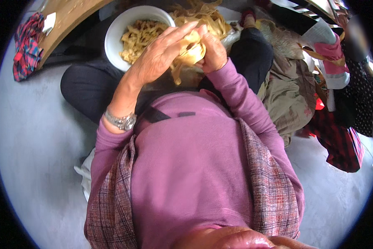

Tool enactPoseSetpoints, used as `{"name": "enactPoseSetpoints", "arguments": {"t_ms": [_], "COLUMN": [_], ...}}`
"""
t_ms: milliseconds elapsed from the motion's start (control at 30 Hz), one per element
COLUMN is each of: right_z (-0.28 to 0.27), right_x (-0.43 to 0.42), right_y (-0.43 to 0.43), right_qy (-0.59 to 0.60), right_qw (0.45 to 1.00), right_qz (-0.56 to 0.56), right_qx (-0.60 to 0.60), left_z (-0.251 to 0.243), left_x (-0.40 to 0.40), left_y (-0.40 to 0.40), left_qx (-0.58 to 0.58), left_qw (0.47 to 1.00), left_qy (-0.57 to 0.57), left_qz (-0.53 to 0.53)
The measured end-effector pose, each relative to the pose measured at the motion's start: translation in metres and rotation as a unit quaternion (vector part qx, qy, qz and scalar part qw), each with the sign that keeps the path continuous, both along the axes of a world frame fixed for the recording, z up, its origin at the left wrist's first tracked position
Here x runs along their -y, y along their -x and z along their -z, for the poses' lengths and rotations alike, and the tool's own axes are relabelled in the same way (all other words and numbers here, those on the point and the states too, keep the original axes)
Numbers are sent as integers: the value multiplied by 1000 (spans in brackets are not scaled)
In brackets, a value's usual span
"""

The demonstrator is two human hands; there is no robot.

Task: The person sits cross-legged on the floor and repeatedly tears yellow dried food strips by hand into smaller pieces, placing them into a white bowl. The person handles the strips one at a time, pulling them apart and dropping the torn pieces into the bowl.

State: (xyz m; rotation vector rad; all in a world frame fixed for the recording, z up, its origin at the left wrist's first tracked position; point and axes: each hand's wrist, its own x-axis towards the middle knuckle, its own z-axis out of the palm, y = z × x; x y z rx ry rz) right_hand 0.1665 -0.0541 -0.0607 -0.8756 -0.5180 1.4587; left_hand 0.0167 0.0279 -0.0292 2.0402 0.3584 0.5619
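Note:
Between my two hands is a bundle of thin, pale yellow strips (192, 51), loosely rolled and apparently dried tofu skin. My left hand (158, 51), with a metal watch at its wrist, presses against the bundle's left side with fingers stretched out. My right hand (214, 51) grips the right side, thumb up; its other fingers are mostly hidden. One loose strip (176, 76) dangles below. Just beyond my left hand, a white bowl (114, 40) holds many knotted yellow pieces (139, 34). A heap of loose strips (202, 14) lies behind my hands.
A curved wooden edge (71, 21) runs at upper left, with plaid cloth (27, 46) beside it. My bent legs flank the work. Brownish cloth (293, 90) lies at right, near another person's patterned dark clothing (362, 96). A clear plastic bag (231, 39) touches the heap.

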Motion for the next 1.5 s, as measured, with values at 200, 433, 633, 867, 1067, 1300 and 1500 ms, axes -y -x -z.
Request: {"name": "enactPoseSetpoints", "arguments": {"t_ms": [200,433,633,867,1067,1300,1500], "right_z": [5,2,13,6,5,6,1], "right_x": [-4,-4,-5,-5,-10,-7,18], "right_y": [6,0,1,3,-5,-23,-34], "right_qy": [47,129,120,51,-66,-94,-62], "right_qw": [998,965,972,996,940,833,918], "right_qz": [17,-1,-24,3,69,129,81], "right_qx": [-41,-229,-203,-70,327,529,384], "left_z": [16,2,1,0,13,2,15], "left_x": [-1,4,-5,-2,10,13,0], "left_y": [5,9,-4,-26,-30,-21,-18], "left_qx": [-8,-15,-31,-69,20,55,155], "left_qw": [1000,963,970,984,966,869,737], "left_qy": [17,268,236,145,185,487,655], "left_qz": [11,-3,-40,-74,-182,-71,64]}}
